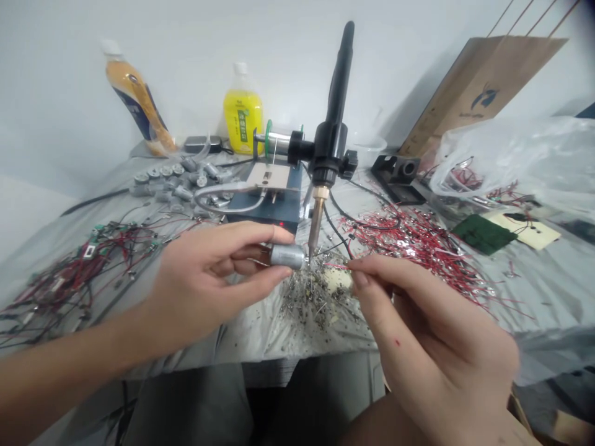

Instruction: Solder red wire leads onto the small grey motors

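Between the thumb and forefinger of my left hand [218,266] is a small grey metal cylinder [286,256], perhaps a capacitor or motor, lying on its side with its end facing right. That end is at the tip of a soldering iron [318,217], which points down from a stand; I cannot tell whether they touch. My right hand [418,322] pinches a thin red wire [335,266], whose far end reaches left toward the cylinder's end. Below the tip lie solder bits and clippings [311,303] on the grey cloth.
Grey cylinders [176,179] are piled behind on the left, wired parts [83,266] in front of them. A solder spool [279,142] sits over a blue station [267,207]. Red wires [418,248], a plastic bag [515,155] and a paper bag [483,93] are at right; two bottles stand behind.
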Tool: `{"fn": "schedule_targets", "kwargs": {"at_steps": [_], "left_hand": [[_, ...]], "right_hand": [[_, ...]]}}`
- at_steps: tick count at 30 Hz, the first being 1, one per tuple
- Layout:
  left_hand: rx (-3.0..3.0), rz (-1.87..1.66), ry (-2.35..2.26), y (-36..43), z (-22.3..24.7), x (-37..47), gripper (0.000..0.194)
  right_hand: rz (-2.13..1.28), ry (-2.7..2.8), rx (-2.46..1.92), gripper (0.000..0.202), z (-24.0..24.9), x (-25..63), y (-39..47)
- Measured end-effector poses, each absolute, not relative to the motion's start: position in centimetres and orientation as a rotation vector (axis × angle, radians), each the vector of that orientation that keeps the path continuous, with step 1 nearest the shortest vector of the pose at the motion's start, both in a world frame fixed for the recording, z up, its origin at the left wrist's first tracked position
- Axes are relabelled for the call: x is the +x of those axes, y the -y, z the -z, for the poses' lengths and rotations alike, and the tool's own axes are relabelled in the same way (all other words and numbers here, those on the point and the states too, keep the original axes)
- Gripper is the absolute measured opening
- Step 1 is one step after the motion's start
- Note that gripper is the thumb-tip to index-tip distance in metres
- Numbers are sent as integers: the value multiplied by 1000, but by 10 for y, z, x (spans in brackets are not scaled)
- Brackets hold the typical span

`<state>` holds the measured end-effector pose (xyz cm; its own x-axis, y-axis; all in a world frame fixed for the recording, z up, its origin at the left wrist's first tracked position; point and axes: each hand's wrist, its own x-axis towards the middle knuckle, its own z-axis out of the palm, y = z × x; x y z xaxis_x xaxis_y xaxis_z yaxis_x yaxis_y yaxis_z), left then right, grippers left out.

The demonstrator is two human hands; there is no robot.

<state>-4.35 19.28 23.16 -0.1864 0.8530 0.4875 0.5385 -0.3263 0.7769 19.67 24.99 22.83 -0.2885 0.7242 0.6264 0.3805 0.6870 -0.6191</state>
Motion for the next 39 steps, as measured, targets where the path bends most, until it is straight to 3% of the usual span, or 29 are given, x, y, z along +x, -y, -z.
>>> {"fn": "schedule_targets", "kwargs": {"at_steps": [39], "left_hand": [[1897,-1522,-1539,-191,-232,-48,23]], "right_hand": [[-350,1869,-755,18,-231,176,-245]]}}
